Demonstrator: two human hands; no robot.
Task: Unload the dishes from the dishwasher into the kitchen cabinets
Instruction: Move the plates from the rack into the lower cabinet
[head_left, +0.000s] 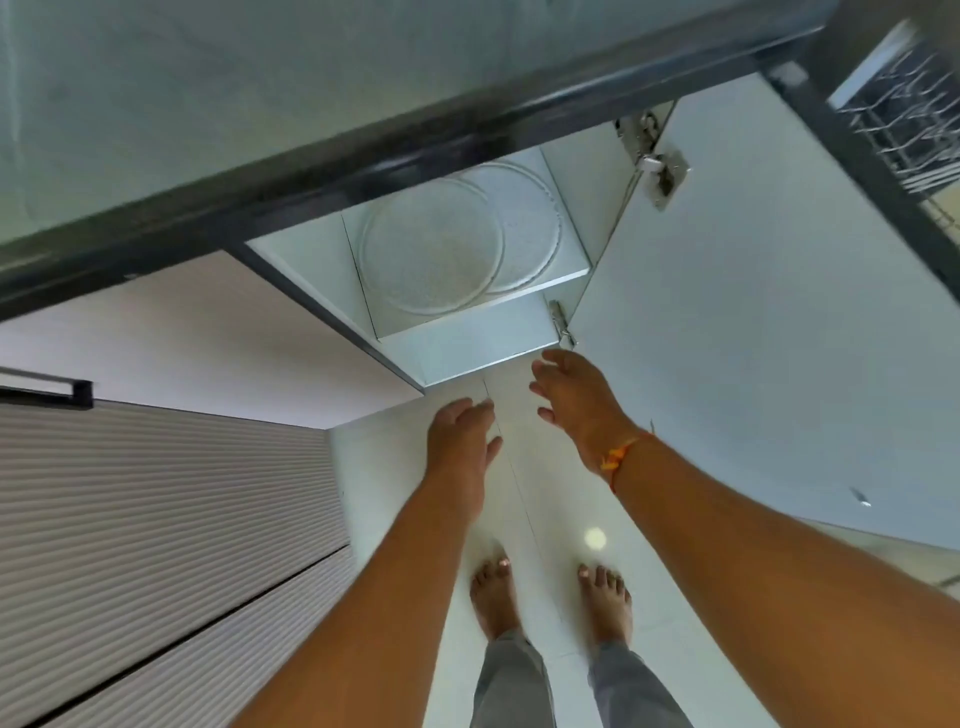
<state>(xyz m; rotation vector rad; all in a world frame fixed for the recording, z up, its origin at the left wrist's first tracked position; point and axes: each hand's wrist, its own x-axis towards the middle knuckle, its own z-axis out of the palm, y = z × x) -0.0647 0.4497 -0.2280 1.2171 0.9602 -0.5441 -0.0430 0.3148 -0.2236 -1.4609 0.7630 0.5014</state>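
- A low cabinet (483, 332) stands open under a dark countertop edge (363, 156); its white door (753, 338) swings out to the right.
- Two round glass plates (431, 249) lie overlapping on the upper shelf inside.
- The left hand (460, 441) and right hand (574, 405) hover empty, fingers loose, just before the cabinet.
- A wire dishwasher rack (904, 124) shows at the far right.
- Two bare feet (493, 597) stand on the white floor (675, 597).

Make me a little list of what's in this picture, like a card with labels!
place: kitchen, seen from above
left hand: empty, fingers loose
right hand: empty, open, orange thread at the wrist
cabinet door: swung open
cabinet shelf: holds two clear round plates
plates: flat, overlapping
dishwasher rack: top right corner, wire prongs; contents too blurred to tell
countertop edge: dark strip above the cabinet
floor: shiny white tiles, bare feet on it
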